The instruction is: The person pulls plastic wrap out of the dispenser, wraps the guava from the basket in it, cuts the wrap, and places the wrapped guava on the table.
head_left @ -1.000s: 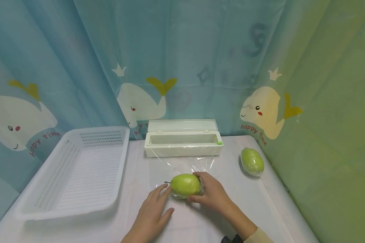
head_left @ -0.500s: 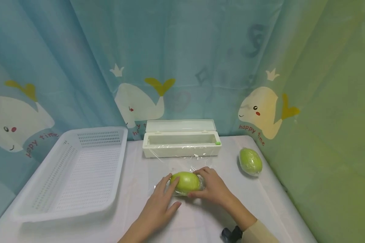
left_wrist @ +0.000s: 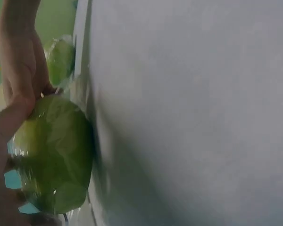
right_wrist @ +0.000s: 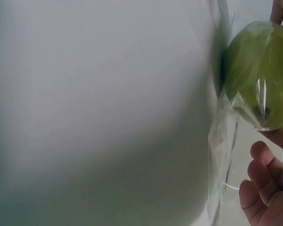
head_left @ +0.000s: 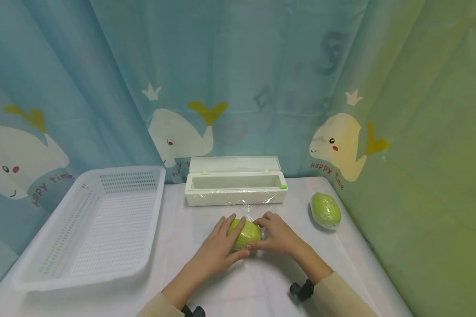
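Note:
A green pear [head_left: 249, 234] in clear plastic wrap lies on its side on the white table, between both hands. My left hand [head_left: 218, 246] holds it from the left, fingers across its top and thumb low on the near side. In the left wrist view, creased film covers the pear [left_wrist: 61, 150]. My right hand [head_left: 277, 235] grips the pear's right end between forefinger and thumb, where bunched film shows. The right wrist view has this hand's other fingers [right_wrist: 260, 181] loosely bent below the fruit. The stem end is hidden by my left hand.
Behind the pear stands an open white cling-film box [head_left: 236, 196], lid raised, with film over its front. A wrapped green fruit [head_left: 325, 210] lies to the right. A white plastic basket [head_left: 152, 229] stands at left. Blue and green curtains [head_left: 246, 66] border the table.
My left hand has moved right and up, from beside the stem onto the pear's top. The film on the left is now folded in against the fruit. The right hand stays at its end.

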`<state>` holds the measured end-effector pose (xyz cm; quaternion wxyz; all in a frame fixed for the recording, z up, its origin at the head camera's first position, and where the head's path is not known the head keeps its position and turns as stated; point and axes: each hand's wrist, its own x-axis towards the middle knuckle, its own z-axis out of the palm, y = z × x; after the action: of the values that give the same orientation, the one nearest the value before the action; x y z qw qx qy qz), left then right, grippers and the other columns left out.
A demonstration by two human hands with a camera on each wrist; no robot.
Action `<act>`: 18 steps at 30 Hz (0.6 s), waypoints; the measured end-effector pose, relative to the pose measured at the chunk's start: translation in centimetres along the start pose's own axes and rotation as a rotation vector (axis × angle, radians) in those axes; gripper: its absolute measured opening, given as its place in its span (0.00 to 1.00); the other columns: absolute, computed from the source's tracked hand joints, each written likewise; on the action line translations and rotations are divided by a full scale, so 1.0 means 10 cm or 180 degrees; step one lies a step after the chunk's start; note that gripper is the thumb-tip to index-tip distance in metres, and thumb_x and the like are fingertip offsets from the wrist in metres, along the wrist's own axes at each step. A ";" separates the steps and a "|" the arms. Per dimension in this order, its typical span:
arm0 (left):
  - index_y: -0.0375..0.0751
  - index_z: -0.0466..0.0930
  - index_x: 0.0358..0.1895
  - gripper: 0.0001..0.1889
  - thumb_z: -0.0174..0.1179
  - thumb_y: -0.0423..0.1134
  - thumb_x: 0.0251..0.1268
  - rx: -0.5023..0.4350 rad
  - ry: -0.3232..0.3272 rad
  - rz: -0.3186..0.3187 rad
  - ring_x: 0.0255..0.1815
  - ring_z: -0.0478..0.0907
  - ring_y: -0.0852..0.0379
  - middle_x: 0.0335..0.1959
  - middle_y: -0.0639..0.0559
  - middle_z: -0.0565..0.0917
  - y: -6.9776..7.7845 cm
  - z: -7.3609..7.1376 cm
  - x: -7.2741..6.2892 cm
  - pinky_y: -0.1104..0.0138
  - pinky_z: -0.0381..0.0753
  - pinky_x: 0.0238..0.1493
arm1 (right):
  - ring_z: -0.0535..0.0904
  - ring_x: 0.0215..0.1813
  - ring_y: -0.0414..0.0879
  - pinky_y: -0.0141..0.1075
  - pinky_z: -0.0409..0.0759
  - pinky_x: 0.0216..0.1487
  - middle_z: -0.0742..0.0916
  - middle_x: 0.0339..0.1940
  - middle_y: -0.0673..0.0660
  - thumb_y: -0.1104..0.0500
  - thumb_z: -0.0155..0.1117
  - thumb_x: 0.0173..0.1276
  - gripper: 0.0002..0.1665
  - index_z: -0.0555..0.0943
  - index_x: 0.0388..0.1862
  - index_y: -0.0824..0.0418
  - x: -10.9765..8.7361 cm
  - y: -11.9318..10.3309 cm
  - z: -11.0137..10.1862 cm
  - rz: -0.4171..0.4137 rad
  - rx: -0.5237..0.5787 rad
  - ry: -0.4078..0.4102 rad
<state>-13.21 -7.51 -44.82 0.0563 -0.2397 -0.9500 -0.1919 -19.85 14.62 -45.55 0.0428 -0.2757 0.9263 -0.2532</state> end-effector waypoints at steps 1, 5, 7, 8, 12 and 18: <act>0.47 0.56 0.79 0.42 0.55 0.64 0.68 0.0022 -0.0017 -0.0014 0.73 0.60 0.30 0.74 0.36 0.62 -0.01 0.00 0.03 0.43 0.70 0.67 | 0.72 0.45 0.43 0.40 0.76 0.45 0.80 0.44 0.53 0.28 0.75 0.46 0.47 0.83 0.56 0.58 0.01 0.01 -0.01 -0.0008 -0.0035 -0.0006; 0.46 0.64 0.75 0.35 0.49 0.62 0.74 0.0064 0.0045 -0.0062 0.64 0.71 0.38 0.66 0.37 0.70 -0.03 0.00 0.15 0.48 0.76 0.61 | 0.71 0.44 0.42 0.38 0.74 0.44 0.79 0.43 0.53 0.29 0.76 0.46 0.46 0.84 0.56 0.58 0.05 0.02 -0.03 -0.0024 -0.0055 -0.0037; 0.46 0.68 0.70 0.29 0.47 0.59 0.76 0.0086 0.0117 -0.0093 0.57 0.75 0.41 0.60 0.39 0.73 -0.04 0.00 0.20 0.49 0.78 0.54 | 0.70 0.43 0.42 0.38 0.73 0.43 0.79 0.43 0.54 0.29 0.76 0.47 0.45 0.84 0.56 0.58 0.06 0.01 -0.03 -0.0016 -0.0036 -0.0042; 0.45 0.70 0.68 0.26 0.47 0.57 0.77 0.0096 0.0147 -0.0104 0.53 0.76 0.42 0.58 0.40 0.74 -0.04 0.01 0.22 0.50 0.79 0.51 | 0.70 0.43 0.42 0.38 0.73 0.43 0.79 0.42 0.54 0.30 0.76 0.47 0.45 0.84 0.56 0.58 0.06 0.01 -0.04 -0.0004 -0.0014 -0.0045; 0.45 0.72 0.61 0.19 0.47 0.51 0.79 0.0072 0.0185 -0.0219 0.45 0.76 0.45 0.51 0.41 0.76 -0.06 0.02 0.29 0.51 0.79 0.44 | 0.70 0.40 0.42 0.35 0.71 0.39 0.78 0.40 0.53 0.30 0.76 0.49 0.47 0.82 0.61 0.58 0.05 -0.01 -0.01 0.0113 0.0059 0.0006; 0.45 0.74 0.56 0.15 0.45 0.48 0.80 -0.0113 0.0216 -0.0432 0.42 0.77 0.46 0.47 0.41 0.77 -0.08 0.02 0.34 0.52 0.78 0.40 | 0.72 0.40 0.42 0.35 0.73 0.37 0.78 0.42 0.54 0.30 0.75 0.50 0.56 0.72 0.72 0.57 -0.02 -0.03 0.05 0.0243 0.0151 0.0441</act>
<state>-16.64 -6.62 -44.55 0.0711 -0.1690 -0.9581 -0.2200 -19.48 14.27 -45.90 -0.0053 -0.2209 0.9306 -0.2917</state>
